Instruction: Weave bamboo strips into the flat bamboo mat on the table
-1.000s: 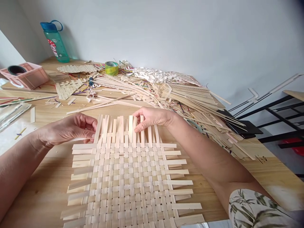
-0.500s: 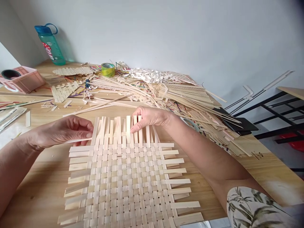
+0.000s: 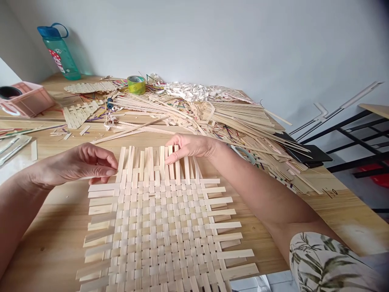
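A mat of flat pale wood strips (image 3: 165, 227) lies on the table in a plain over-under weave, loose ends sticking out at both sides. At its far edge, upright strip ends (image 3: 150, 162) stand in a row, some raised above others. My left hand (image 3: 83, 164) is at the far left corner, thumb and fingers pinching the end of a thin crosswise wood strip (image 3: 88, 177). This strip passes in among the upright ends. My right hand (image 3: 193, 146) grips several upright ends right of the middle, thumb in front, other fingers mostly hidden behind them.
Behind the mat lie a fan of loose strips (image 3: 243, 119), small woven pieces (image 3: 80, 113) and a yellow-green tape roll (image 3: 136, 85). A teal bottle (image 3: 62, 56) and pink basket (image 3: 33, 99) stand at the back left. A black metal frame (image 3: 358, 142) is beyond the table's right edge.
The camera view has shifted slightly. My left fingers have moved in close against the leftmost upright strip, and less of the crosswise strip shows. My right hand keeps its grip near the same place.
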A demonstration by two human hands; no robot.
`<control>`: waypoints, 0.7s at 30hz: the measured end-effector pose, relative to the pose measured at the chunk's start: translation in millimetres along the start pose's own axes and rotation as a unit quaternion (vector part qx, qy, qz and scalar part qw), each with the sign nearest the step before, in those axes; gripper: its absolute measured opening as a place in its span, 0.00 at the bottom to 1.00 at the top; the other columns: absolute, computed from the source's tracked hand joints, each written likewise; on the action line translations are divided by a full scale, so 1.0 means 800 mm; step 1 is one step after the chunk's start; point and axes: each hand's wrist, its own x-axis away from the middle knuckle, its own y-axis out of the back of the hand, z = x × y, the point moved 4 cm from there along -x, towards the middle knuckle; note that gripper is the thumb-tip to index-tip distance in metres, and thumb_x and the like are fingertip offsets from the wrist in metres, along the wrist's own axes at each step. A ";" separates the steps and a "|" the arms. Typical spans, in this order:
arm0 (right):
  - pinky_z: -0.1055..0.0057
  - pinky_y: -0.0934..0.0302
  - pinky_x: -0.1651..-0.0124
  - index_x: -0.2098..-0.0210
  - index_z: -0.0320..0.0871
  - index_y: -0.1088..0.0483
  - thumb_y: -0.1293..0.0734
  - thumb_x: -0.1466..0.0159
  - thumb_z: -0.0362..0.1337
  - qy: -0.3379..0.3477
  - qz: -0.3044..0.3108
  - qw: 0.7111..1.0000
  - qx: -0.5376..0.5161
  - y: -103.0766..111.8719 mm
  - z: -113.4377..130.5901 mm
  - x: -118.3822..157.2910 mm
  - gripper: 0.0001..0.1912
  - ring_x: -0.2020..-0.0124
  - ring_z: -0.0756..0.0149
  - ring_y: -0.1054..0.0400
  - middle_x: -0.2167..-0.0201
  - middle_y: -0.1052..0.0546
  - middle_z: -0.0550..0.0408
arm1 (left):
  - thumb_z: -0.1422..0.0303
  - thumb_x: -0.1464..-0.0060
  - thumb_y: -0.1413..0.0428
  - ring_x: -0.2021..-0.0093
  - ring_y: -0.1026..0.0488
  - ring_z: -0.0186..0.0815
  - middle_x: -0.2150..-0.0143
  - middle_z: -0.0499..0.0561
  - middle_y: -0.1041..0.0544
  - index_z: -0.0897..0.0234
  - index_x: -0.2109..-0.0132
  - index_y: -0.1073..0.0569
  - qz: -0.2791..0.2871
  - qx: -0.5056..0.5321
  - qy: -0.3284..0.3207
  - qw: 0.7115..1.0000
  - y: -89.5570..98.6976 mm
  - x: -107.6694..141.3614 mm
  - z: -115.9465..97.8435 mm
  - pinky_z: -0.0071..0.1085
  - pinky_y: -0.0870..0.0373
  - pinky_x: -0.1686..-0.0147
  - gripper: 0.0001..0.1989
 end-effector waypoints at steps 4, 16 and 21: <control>0.73 0.37 0.61 0.70 0.36 0.23 0.25 0.43 0.38 0.002 -0.003 1.000 0.014 0.001 0.000 -0.001 0.10 0.69 0.72 0.29 0.70 0.21 0.53 | 0.64 0.44 0.39 0.78 0.33 0.28 0.77 0.46 0.28 0.63 0.62 0.20 -0.001 -0.007 -0.012 1.000 0.004 0.003 0.002 0.20 0.37 0.80 0.07; 0.75 0.36 0.60 0.68 0.37 0.22 0.25 0.42 0.38 0.038 0.015 0.999 -0.006 -0.001 0.000 -0.002 0.09 0.69 0.74 0.30 0.70 0.20 0.55 | 0.60 0.45 0.38 0.83 0.38 0.28 0.78 0.49 0.25 0.59 0.64 0.20 0.000 -0.059 0.004 0.998 0.008 -0.001 0.004 0.23 0.41 0.85 0.08; 0.73 0.34 0.55 0.63 0.39 0.21 0.25 0.42 0.37 0.045 0.021 0.998 -0.023 -0.003 -0.001 -0.003 0.09 0.65 0.72 0.27 0.66 0.18 0.54 | 0.60 0.45 0.38 0.82 0.37 0.29 0.78 0.48 0.26 0.58 0.65 0.20 0.005 -0.065 0.007 0.998 0.006 0.002 -0.002 0.24 0.40 0.86 0.08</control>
